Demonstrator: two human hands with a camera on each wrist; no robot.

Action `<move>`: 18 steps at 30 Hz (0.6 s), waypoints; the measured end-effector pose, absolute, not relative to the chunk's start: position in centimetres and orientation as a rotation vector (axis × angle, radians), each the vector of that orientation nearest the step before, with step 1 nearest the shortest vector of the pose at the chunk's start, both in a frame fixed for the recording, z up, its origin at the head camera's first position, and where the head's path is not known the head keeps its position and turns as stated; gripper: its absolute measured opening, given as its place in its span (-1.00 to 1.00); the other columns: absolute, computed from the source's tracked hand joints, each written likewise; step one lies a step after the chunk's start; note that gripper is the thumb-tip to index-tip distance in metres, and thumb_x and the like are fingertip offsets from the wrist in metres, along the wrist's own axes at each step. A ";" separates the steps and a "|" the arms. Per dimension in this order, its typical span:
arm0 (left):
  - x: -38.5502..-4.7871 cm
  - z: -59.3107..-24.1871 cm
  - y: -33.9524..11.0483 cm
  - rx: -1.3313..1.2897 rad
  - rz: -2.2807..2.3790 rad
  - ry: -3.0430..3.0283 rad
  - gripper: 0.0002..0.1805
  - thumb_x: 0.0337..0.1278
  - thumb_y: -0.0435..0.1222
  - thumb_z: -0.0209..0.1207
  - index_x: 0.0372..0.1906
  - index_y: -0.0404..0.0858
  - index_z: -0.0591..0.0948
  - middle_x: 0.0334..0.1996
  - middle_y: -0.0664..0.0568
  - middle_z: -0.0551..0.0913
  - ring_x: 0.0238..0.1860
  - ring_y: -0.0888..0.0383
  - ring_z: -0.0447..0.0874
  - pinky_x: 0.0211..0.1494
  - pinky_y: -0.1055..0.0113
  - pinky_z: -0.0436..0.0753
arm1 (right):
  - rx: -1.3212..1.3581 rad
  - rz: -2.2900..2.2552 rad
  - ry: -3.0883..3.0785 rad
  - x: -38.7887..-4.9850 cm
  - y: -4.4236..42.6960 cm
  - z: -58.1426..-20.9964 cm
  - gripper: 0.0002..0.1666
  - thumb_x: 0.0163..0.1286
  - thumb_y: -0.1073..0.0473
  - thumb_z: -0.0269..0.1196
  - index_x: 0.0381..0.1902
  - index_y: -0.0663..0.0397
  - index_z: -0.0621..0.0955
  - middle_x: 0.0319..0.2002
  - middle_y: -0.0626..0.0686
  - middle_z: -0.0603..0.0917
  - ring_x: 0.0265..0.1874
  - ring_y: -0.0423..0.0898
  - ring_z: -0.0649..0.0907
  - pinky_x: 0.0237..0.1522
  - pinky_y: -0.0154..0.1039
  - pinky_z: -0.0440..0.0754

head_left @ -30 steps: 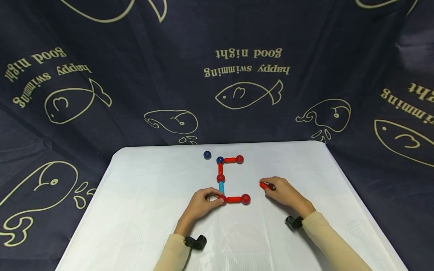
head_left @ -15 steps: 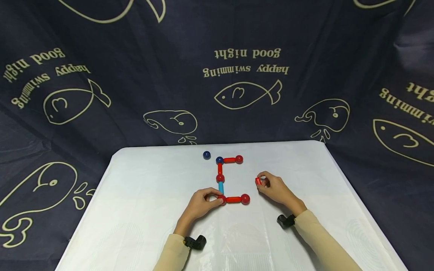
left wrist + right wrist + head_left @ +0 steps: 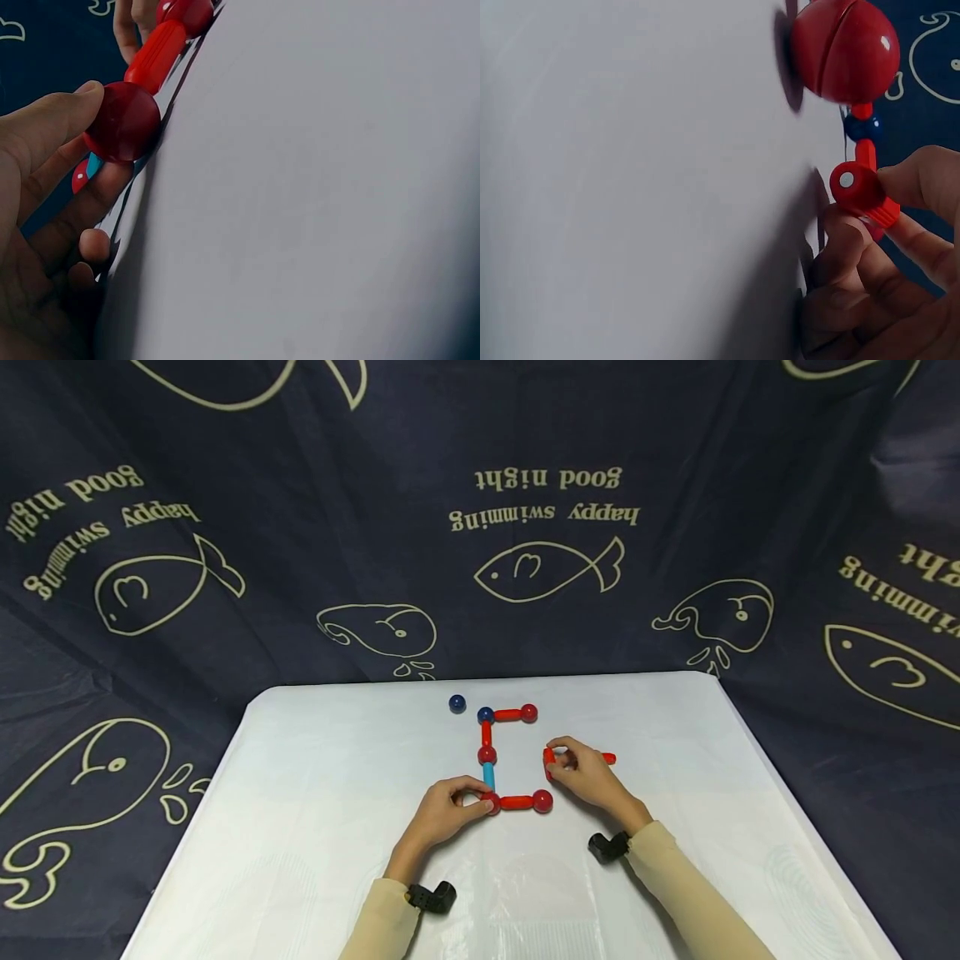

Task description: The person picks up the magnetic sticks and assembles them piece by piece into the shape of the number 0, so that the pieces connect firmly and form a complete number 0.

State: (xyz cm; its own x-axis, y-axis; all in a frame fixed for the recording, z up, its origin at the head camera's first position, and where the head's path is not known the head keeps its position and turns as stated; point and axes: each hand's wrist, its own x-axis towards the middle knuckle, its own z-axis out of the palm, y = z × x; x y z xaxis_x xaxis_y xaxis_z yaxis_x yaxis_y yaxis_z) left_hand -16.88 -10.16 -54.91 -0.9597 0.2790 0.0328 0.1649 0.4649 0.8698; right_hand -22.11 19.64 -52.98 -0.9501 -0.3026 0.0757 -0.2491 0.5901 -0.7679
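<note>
My left hand (image 3: 442, 810) pinches the red ball (image 3: 126, 121) at the near-left corner of a C-shaped chain of rods and balls. From that ball a red rod (image 3: 517, 802) runs right to another red ball (image 3: 542, 801), and a light blue rod (image 3: 489, 775) runs away to a middle red ball (image 3: 487, 755). Beyond it come a red rod (image 3: 487, 733), a navy ball (image 3: 486, 716), a red rod (image 3: 507, 715) and a red ball (image 3: 529, 712). Between thumb and fingers, my right hand (image 3: 592, 777) holds a loose red rod (image 3: 549, 763), right of the chain's gap.
A single navy ball (image 3: 457, 703) lies left of the chain's far corner. Another red rod (image 3: 609, 758) shows just past the right hand's knuckles. The white tabletop (image 3: 337, 752) ends at a dark printed cloth (image 3: 525, 635) at the back.
My right hand has moved left toward the chain, and the red rod in it has turned to point away from me. A second red rod has come into sight behind that hand. The left hand stays put.
</note>
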 end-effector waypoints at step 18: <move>-16.9 -55.0 -10.1 0.407 1.523 2.594 -0.79 0.20 -0.01 0.43 -0.09 0.11 0.79 -0.35 0.26 0.68 -0.57 0.34 0.33 -0.51 0.44 0.34 | -0.365 -1.413 2.635 -21.5 18.4 -52.6 -0.61 0.41 0.19 0.31 0.17 0.07 0.59 -0.28 -0.03 0.75 -0.40 -0.16 0.62 -0.31 -0.32 0.58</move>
State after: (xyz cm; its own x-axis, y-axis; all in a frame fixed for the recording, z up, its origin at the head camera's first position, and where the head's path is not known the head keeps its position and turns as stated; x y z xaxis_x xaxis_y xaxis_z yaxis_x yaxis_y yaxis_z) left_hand -16.86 -10.08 -54.98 -0.9585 0.2816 0.0440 0.1757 0.4622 0.8692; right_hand -21.51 18.38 -52.60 -0.9624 -0.2716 0.0002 -0.1504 0.5326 -0.8329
